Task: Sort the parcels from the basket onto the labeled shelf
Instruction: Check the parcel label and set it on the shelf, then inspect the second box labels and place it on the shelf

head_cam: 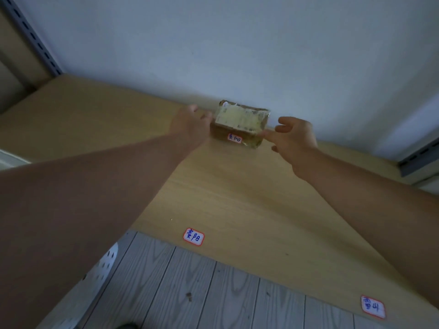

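A small brown cardboard parcel (pixel 240 119) with a pale taped top stands on the wooden shelf board (pixel 225 191), far back against the wall. A red-edged handwritten label (pixel 234 138) is stuck on its front face. My left hand (pixel 190 124) is pressed to the parcel's left end, thumb and fingers curled on it. My right hand (pixel 294 136) is at the right front corner with its fingers spread, one fingertip just touching the parcel. A matching label (pixel 193 236) sits on the shelf's front edge below the parcel.
A second shelf label (pixel 373 306) with different characters is further right along the front edge. Grey slotted uprights stand at the left (pixel 31 36) and right (pixel 420 157). A white perforated basket (pixel 104 264) shows under my left arm, above grey plank floor (pixel 190 293).
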Tool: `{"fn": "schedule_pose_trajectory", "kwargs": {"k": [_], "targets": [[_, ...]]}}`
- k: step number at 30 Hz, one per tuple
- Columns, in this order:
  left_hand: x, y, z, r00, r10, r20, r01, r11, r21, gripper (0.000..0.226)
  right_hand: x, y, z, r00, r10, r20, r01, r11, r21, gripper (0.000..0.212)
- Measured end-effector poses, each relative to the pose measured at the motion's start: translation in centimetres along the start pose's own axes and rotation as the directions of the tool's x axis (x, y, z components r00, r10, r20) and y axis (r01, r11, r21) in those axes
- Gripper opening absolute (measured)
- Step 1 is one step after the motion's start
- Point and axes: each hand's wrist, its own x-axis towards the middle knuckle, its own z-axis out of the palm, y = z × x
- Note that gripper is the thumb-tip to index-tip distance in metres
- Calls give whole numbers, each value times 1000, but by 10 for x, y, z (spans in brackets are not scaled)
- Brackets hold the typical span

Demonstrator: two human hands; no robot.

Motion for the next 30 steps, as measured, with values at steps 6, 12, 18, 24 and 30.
{"fn": "schedule_pose_trajectory", "kwargs": {"k": [6,12,18,24,30], "targets": [[-71,31,-88,955,291,59,-296,951,91,52,-77,-61,-38,965,-260,33,262,946,-189,64],[-191,30,-194,906,422,27,-423,904,63,45,-201,-118,-40,895,-400,196,427,897,-117,61],[-266,-12,-265,921,390,-22,-388,920,56,41,-291,-148,-11,837,-450,312,463,886,35,57],[-255,-70,-319,978,133,-162,-137,990,-17,38,-330,-186,72,718,-477,507,532,846,43,59],[-208,-144,-356,990,-3,-139,25,988,155,27,-335,-209,200,650,-378,659,536,843,-44,57]]}}
